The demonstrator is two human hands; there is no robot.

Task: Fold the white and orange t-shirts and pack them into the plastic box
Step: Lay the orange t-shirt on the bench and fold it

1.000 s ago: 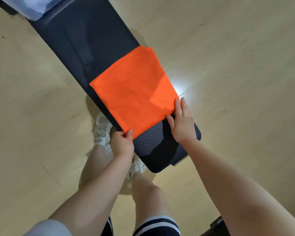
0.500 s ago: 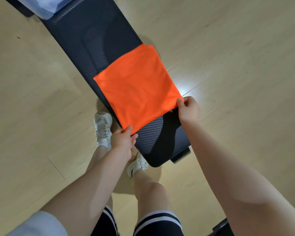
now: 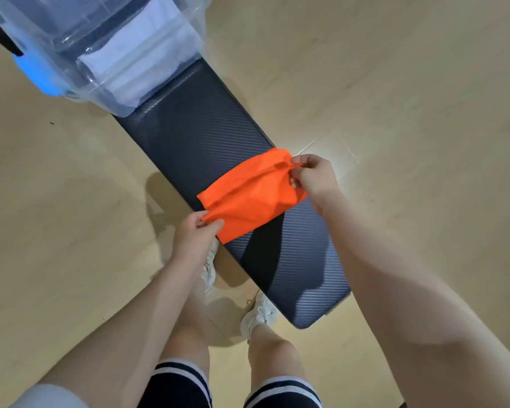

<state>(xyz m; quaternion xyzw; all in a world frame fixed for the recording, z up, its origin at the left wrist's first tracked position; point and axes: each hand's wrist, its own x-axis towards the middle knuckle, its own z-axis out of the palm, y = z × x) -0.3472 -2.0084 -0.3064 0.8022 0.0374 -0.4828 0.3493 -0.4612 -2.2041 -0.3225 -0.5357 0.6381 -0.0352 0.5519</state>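
The folded orange t-shirt [image 3: 249, 197] is stretched just above the dark padded bench [image 3: 206, 136], doubled into a narrow band with loose creases. My left hand [image 3: 196, 234] pinches its near left corner. My right hand [image 3: 314, 179] grips its right end between thumb and fingers. The clear plastic box [image 3: 106, 45] stands on the far end of the bench, at the top left. Inside it lies a folded white t-shirt [image 3: 142, 63], seen through the box wall.
The bench runs diagonally from top left to bottom right over a pale wooden floor [image 3: 409, 98]. My legs and white shoes [image 3: 258, 316] stand by the bench's near left side. A blue clip [image 3: 39, 75] sits on the box's left side.
The orange t-shirt lay flat as a wide square; now both hands have lifted and folded it in half into a narrow band. The view tilted up, bringing the plastic box into sight.
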